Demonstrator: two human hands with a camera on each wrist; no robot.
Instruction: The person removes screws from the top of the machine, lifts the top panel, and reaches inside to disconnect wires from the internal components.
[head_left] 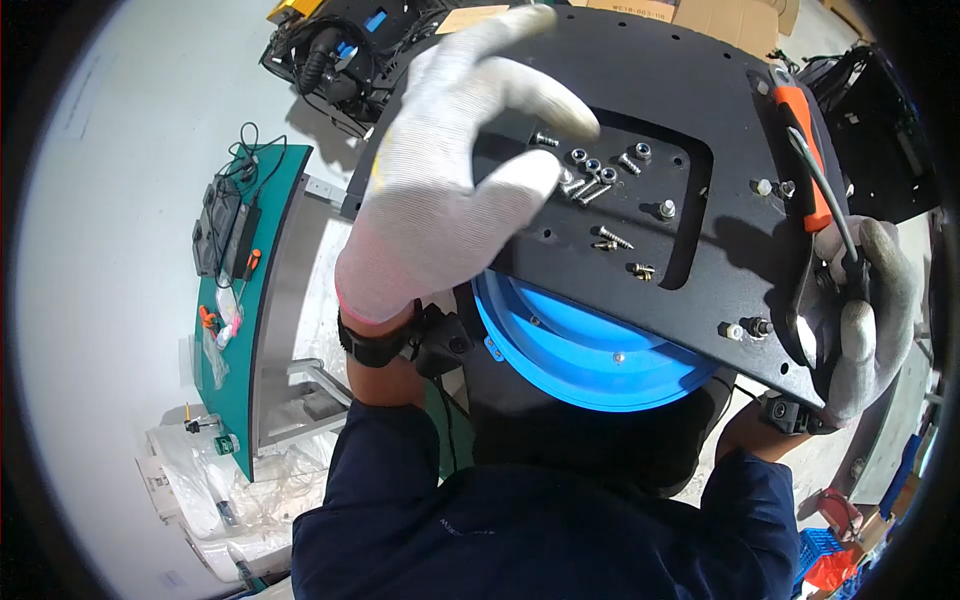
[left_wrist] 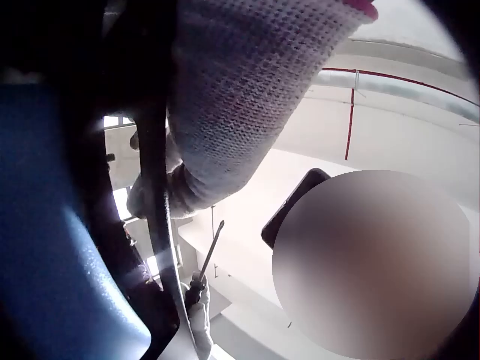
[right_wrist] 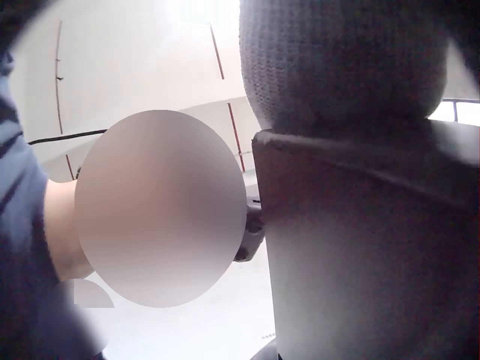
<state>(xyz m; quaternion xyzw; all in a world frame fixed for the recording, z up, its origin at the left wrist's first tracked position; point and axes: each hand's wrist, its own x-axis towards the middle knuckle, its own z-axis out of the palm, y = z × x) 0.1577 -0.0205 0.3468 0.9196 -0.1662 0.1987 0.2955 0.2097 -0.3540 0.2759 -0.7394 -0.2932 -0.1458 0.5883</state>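
My left hand (head_left: 430,190), in a white knit glove, hovers over the left part of a black plate (head_left: 600,70). Its thumb and fingers are spread apart and hold nothing. Several screws (head_left: 616,238) and nuts (head_left: 609,175) lie loose on the plate just right of that hand. At the plate's right edge my gloved right hand (head_left: 875,330) grips a screwdriver (head_left: 825,190), its metal shaft pointing up and away. The left wrist view also catches the screwdriver (left_wrist: 213,247) upright. An orange-handled tool (head_left: 806,150) lies on the plate beside the shaft.
A rectangular cutout (head_left: 697,200) is in the plate. Below its front edge sits a blue round part (head_left: 600,370). More bolts (head_left: 760,327) stand near the right side. A green-topped bench (head_left: 275,220) with cables is at left, cardboard (head_left: 725,25) behind.
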